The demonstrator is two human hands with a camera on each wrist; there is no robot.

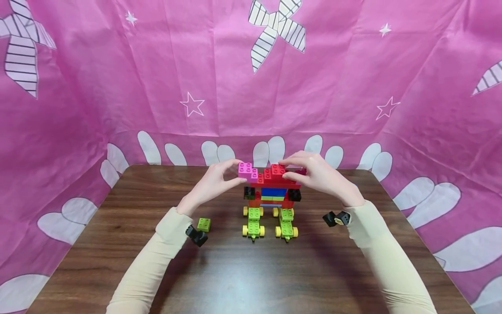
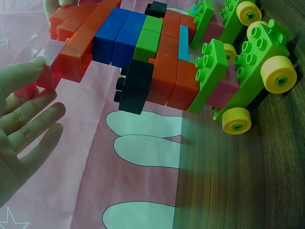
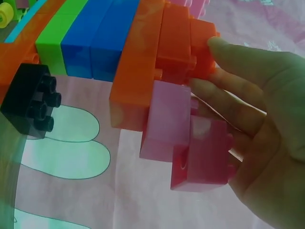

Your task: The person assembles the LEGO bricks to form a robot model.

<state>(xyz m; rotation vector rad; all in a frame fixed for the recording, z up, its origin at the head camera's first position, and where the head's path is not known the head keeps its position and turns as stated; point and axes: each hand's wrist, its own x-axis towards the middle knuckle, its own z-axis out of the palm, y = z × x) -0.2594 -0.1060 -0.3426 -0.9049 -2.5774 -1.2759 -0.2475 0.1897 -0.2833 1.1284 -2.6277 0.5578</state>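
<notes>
A toy brick figure stands upright on wheeled feet. My left hand [image 1: 213, 181] pinches the stepped pink bricks [image 1: 245, 171] at its upper left end, thumb on one side and fingers on the other in the left wrist view. At the top middle, the red brick [image 1: 277, 170] sits between the thumb and fingers of my right hand [image 1: 319, 174]. Pink bricks [image 3: 171, 121] also step out on the right side. Below are blue bricks [image 2: 128, 36], a green brick [image 2: 147, 40], and black bricks [image 2: 136, 86] at the sides. Lime wheeled bases [image 1: 254, 228] with yellow wheels stand on the table.
A loose lime-green brick [image 1: 204, 224] lies on the brown wooden table [image 1: 235, 274], left of the figure and near my left wrist. Behind and beside the table hangs a pink cloth [image 1: 227, 87] with bows and stars. Black wrist cameras [image 1: 197, 235] ride on both sleeves.
</notes>
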